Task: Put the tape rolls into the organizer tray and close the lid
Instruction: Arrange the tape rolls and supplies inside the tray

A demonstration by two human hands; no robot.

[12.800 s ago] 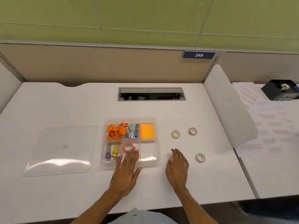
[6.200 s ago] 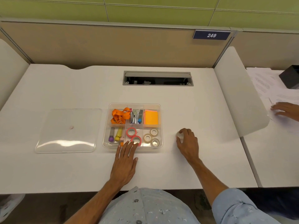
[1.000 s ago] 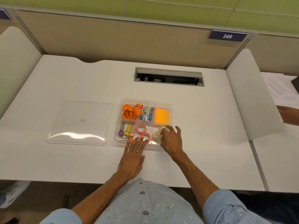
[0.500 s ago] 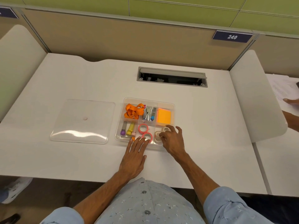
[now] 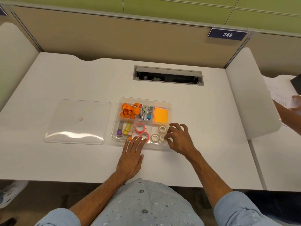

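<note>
A clear organizer tray (image 5: pixel 169 105) sits mid-desk with no lid on it. Its front middle compartment holds two pink tape rolls (image 5: pixel 140 127). Three beige tape rolls (image 5: pixel 154 138) lie in the front right compartment. The clear lid (image 5: pixel 76 123) lies flat on the desk to the tray's left. My left hand (image 5: pixel 132 158) rests flat on the desk, fingertips touching the tray's front edge by the nearer pink roll. My right hand (image 5: pixel 179 137) hovers at the tray's front right corner with fingers spread, holding nothing that I can see.
The tray's other compartments hold an orange lanyard (image 5: pixel 129 110), a stapler (image 5: pixel 145 112), orange sticky notes (image 5: pixel 160 115) and markers (image 5: pixel 123 128). A cable slot (image 5: pixel 167 75) opens behind the tray. A white divider (image 5: pixel 249 95) stands at right; another person's hand (image 5: pixel 293 106) rests on papers beyond it.
My right hand has drawn back slightly from the beige rolls toward the tray's right edge, fingers spread. My left hand has not moved.
</note>
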